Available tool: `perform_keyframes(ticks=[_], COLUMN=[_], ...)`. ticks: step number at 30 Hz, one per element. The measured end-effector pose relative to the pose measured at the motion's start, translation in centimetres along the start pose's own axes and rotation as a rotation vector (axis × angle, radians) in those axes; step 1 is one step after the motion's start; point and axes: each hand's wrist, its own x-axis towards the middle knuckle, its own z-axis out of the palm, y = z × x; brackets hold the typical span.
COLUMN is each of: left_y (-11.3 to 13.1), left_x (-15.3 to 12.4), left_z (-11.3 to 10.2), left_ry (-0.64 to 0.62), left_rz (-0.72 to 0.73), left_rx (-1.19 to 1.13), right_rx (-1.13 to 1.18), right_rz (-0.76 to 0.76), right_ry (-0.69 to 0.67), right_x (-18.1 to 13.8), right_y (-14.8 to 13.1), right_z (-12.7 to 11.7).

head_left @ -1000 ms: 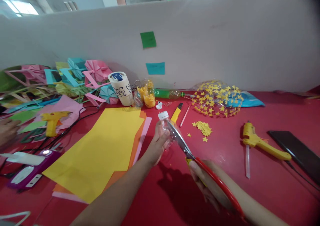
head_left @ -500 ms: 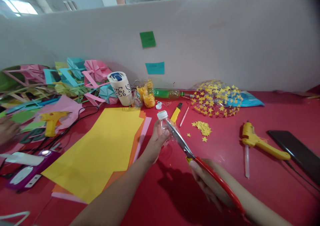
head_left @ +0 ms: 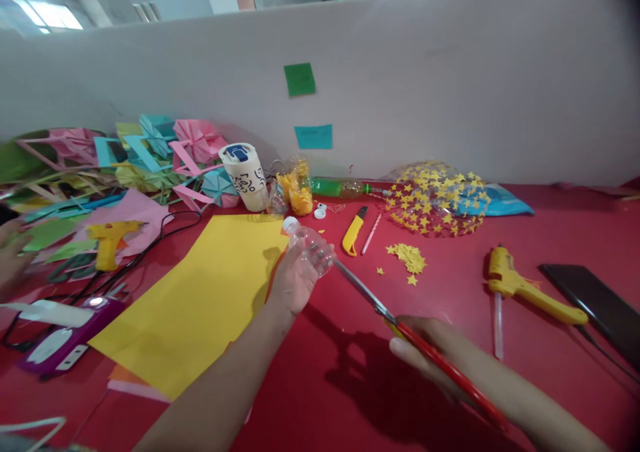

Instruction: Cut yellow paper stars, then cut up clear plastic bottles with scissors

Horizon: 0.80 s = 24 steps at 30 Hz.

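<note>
Held in my left hand (head_left: 294,275) is the clear top part of a plastic bottle (head_left: 316,249) with a white cap, tilted so that the cap points up and left. My right hand (head_left: 425,352) grips red-handled scissors (head_left: 370,295), whose metal tips reach the right side of the bottle piece. Whether the tips touch the plastic I cannot tell. Yellow sheets of paper (head_left: 200,305) lie left of my left hand. A yellow utility knife (head_left: 354,233), a pink striped straw (head_left: 371,233) and small yellow paper stars (head_left: 409,259) lie beyond the scissors.
A yellow glue gun (head_left: 530,289) and a black phone (head_left: 595,305) lie at right. A star-covered clear dome (head_left: 435,199) rests by the white partition. Paper flowers (head_left: 195,142), another glue gun (head_left: 107,242) and a purple power strip (head_left: 70,339) stand left, near another person's hand (head_left: 13,255).
My left hand has moved left and tipped the bottle piece from upright to leaning left. The scissors have shifted from beside the cap to the piece's lower right end, blades closer together.
</note>
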Motion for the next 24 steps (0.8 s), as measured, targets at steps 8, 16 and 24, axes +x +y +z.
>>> perform_keyframes(ticks=[8,16,24], left_y=[-0.3,-0.1,-0.2], left_x=[-0.3,-0.7,-0.5], left_z=[0.4,1.0,1.0], left_ry=[0.045,0.043,0.063], left_rz=[-0.012,-0.011,-0.037], left_rx=[0.029,0.021,0.005], right_rx=[-0.007,0.129,0.221], right_rz=[-0.030,-0.049,0.003], right_ry=[-0.029,-0.094,-0.137], right_x=[0.7,0.5,0.3], right_y=[0.8,0.0,-1.1], right_z=[1.4,1.5,1.2])
